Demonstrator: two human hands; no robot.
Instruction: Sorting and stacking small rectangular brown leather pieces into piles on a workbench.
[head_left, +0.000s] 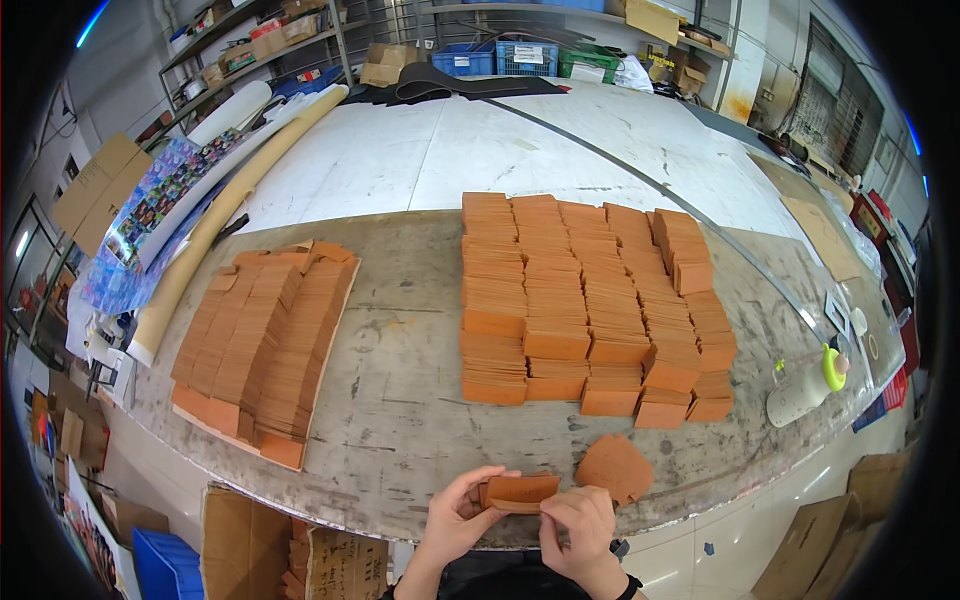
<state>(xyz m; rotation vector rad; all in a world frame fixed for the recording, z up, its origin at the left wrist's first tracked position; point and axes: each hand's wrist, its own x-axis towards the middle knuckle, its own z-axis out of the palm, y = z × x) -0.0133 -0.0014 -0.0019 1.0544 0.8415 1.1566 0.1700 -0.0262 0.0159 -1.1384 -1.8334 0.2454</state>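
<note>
Near the table's front edge, my left hand [458, 514] grips a small bundle of orange-brown leather-like pieces [524, 489] by its left end. The bundle bows slightly, its broad face tilted up. My right hand [581, 528] pinches the lower right corner of it between thumb and fingers. Just beyond my right hand lies a loose pile of similar orange-brown pieces [614, 468], fanned out flat. Farther off, tightly packed rows of the same pieces [600, 300] stand in a large block. How many pieces I hold cannot be told.
At left, more packed rows [260, 330] lie on a board. Paper rolls [230, 215] line the left edge. A long metal straightedge [640, 175] crosses the table [390, 350] diagonally. At right stands a bottle with a green lid [800, 392]. An open cardboard box [245, 540] sits below the front edge.
</note>
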